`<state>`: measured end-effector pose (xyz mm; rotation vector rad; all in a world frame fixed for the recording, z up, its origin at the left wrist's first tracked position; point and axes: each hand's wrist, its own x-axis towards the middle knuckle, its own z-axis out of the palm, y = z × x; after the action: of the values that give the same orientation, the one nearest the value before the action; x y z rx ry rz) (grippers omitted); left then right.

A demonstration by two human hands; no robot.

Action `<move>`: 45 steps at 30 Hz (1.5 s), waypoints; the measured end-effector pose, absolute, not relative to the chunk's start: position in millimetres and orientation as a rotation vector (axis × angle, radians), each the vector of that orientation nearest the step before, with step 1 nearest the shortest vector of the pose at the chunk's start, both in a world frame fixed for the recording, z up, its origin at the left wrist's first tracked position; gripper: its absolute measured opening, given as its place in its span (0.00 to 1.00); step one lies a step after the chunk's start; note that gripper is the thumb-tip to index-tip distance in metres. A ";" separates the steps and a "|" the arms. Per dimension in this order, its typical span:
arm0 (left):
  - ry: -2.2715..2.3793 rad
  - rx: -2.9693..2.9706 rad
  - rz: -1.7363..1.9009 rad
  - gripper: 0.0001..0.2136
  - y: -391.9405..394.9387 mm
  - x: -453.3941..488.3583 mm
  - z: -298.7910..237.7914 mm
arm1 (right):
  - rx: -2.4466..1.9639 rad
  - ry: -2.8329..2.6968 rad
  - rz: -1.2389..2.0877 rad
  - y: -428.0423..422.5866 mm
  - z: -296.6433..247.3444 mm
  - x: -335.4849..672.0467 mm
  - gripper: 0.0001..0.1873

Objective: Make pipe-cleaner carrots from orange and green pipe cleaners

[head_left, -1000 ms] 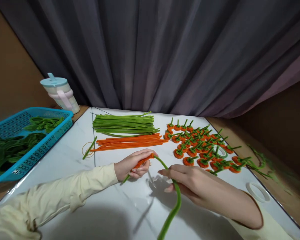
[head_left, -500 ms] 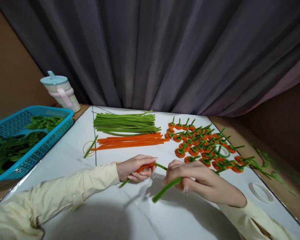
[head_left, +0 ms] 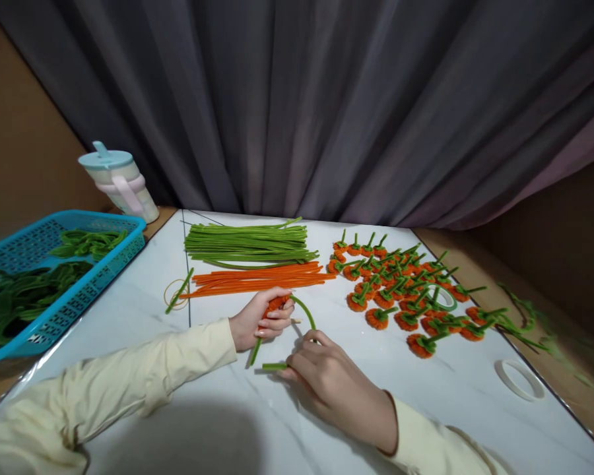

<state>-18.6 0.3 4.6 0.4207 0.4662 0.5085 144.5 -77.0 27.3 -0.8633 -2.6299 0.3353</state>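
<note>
My left hand [head_left: 262, 318] is closed around a small orange pipe-cleaner pumpkin [head_left: 276, 305]. A green pipe cleaner [head_left: 304, 307] runs through it: one end sticks out below my fingers, and the other bends in an arc to the right. My right hand [head_left: 339, 389] pinches that green length, whose free end points left past my fingertips. Beyond my hands lie a bundle of green pipe cleaners [head_left: 247, 243] and a smaller bundle of orange pipe cleaners [head_left: 262, 278]. A thin pale stick partly shows behind my left fingers.
Several orange pumpkins with green stems [head_left: 406, 287] cover the table's right side, with a tape roll [head_left: 443, 298] among them. A white ring [head_left: 519, 380] lies nearer. At left stand a blue basket [head_left: 86, 280] of green pieces and a tumbler [head_left: 121, 181]. A rubber band [head_left: 171, 285] lies near the bundles.
My right hand has moved left and down toward my left hand, bending the green pipe cleaner into an arc. My left hand has risen slightly and tilted the orange pumpkin.
</note>
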 end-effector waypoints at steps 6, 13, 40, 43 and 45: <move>0.468 0.403 0.666 0.16 -3.5 -12.6 4.0 | -0.896 -2.416 0.193 -78.5 14.6 133.7 0.20; 0.468 0.385 0.739 0.16 -5.3 -5.6 3.8 | -0.892 -2.348 0.142 -76.7 8.4 131.5 0.19; 0.547 0.596 0.971 0.15 -9.9 28.5 14.0 | -0.932 -2.215 -0.478 -67.9 -1.1 150.5 0.16; 0.626 0.969 0.987 0.09 -0.4 9.6 22.6 | -0.962 -2.220 -0.538 -61.8 -0.2 160.2 0.13; 0.695 1.213 0.989 0.09 4.4 -3.2 25.2 | -0.993 -2.208 -0.576 -58.2 -1.0 164.0 0.12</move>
<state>-3.2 4.4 25.2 1.2131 0.6949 0.9888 164.0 -58.2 -1.0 -0.9927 -2.2082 -0.5756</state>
